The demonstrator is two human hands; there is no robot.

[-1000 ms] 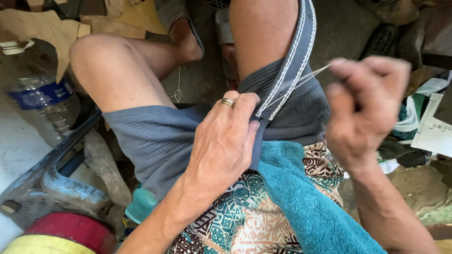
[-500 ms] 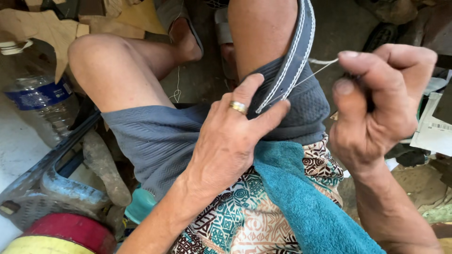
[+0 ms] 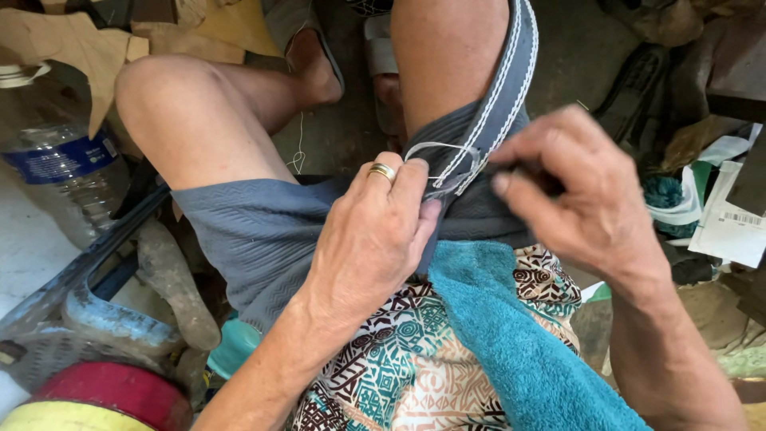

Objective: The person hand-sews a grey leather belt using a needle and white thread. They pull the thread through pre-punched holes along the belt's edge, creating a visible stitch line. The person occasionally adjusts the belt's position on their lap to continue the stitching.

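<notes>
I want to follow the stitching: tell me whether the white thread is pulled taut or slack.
Slack: the white thread curls in a loose loop over the grey strap between the left hand and right hand.

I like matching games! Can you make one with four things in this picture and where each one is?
Things:
1. ring
2. towel
3. bottle
4. strap

Places:
A. far left, beside the knee
B. draped over the lap
C. on a left-hand finger
D. lying along the right thigh

Pairs: 1-C, 2-B, 3-A, 4-D
</notes>
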